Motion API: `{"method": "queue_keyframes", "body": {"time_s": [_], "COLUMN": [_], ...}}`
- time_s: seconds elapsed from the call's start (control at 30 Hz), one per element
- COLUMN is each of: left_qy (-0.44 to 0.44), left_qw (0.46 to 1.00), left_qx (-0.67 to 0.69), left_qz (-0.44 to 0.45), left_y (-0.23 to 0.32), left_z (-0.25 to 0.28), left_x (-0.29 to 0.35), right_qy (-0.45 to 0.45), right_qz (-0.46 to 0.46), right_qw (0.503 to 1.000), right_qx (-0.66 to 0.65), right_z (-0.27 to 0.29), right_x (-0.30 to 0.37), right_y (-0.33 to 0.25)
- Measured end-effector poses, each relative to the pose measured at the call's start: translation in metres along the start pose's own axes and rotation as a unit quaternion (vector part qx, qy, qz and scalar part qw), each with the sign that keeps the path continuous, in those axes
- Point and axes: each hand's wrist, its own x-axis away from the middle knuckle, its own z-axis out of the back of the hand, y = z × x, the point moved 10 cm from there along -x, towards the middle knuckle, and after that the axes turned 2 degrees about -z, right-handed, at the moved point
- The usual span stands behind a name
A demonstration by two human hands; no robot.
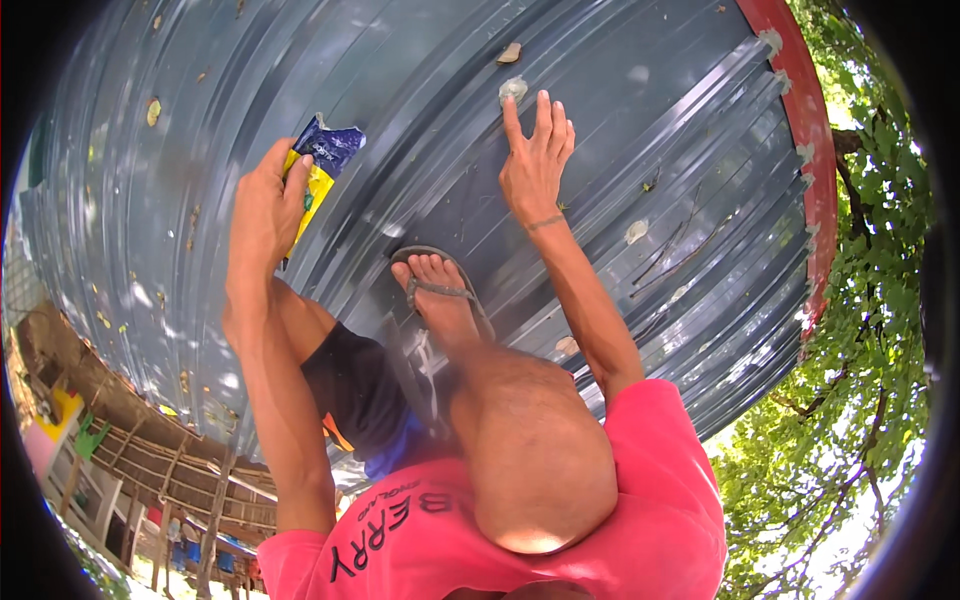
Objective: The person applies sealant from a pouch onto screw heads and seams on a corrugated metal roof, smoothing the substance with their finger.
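Pale patch: here it is, a small whitish, lumpy blob (513, 88) on the grey metal roof (450, 205), well in from the red edge (818, 160) on your right, just below a dry leaf (510, 53).
Right hand: your right hand (535, 178) is out there now, fingers spread wide, nothing in its grasp, the index tip meeting the blob's near side!
Step in hand: it looks like working that blob onto the sheet with one finger.
Next move: it seems to call for a light, flat fingertip, easing the blob's rim down onto the metal.
Left hand: your left hand (265, 210) has its fingers closed round the packet, thumb across the face, out towards the roof's left side.
Packet: blue at the far end, yellow below, crumpled and soft-looking (322, 180); whatever is inside, you can't tell from here.
Blob's look: rough, uneven, paler than the roof; whether it is wet, you cannot tell.
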Motion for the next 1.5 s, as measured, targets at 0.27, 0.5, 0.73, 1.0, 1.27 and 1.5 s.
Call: {"method": "queue_keyframes", "body": {"time_s": [0.27, 0.5, 0.73, 1.0, 1.27, 1.5], "left_qy": [0.000, -0.014, 0.009, 0.030, 0.051, 0.053], "left_qw": [1.000, 1.000, 1.000, 0.998, 0.998, 0.997], "left_qx": [0.000, 0.006, 0.022, 0.017, 0.019, 0.039], "left_qz": [0.006, 0.008, -0.007, -0.052, -0.025, -0.028], "left_y": [0.000, 0.004, 0.004, 0.012, 0.003, -0.011], "left_z": [0.003, -0.004, 0.002, 0.004, 0.012, 0.001], "left_x": [0.000, 0.001, 0.000, -0.006, -0.001, -0.009], "right_qy": [-0.012, -0.013, -0.006, 0.085, 0.435, 0.162], "right_qz": [-0.008, -0.015, 0.009, -0.049, -0.139, -0.222], "right_qw": [1.000, 1.000, 0.999, 0.989, 0.868, 0.824], "right_qx": [-0.009, 0.001, 0.033, -0.106, -0.195, -0.495], "right_z": [0.005, -0.012, -0.006, 0.063, 0.273, 0.147], "right_x": [0.008, 0.009, -0.008, -0.011, -0.046, -0.068], "right_y": [0.018, -0.001, -0.024, -0.004, 0.086, 0.115]}}
